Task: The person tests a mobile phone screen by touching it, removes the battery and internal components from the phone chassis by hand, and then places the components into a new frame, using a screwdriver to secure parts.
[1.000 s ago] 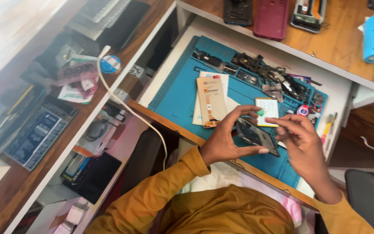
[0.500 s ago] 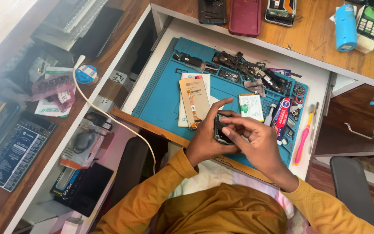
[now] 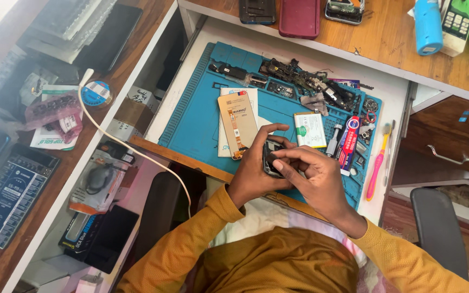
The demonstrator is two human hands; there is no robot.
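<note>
Left hand (image 3: 253, 173) holds the phone (image 3: 271, 157); right hand (image 3: 313, 176) pokes it w/ fingertips. Next needs a gentle touch, I think.

Hands (image 3: 289, 176) closed together — phone (image 3: 271, 157) now mostly covered.

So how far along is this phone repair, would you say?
Somewhere midway, I'd guess. Done: the phone is open, with a battery and screen part out on the blue mat. In hand: left hand holds it, right hand works inside. Left: refitting those parts.
</note>
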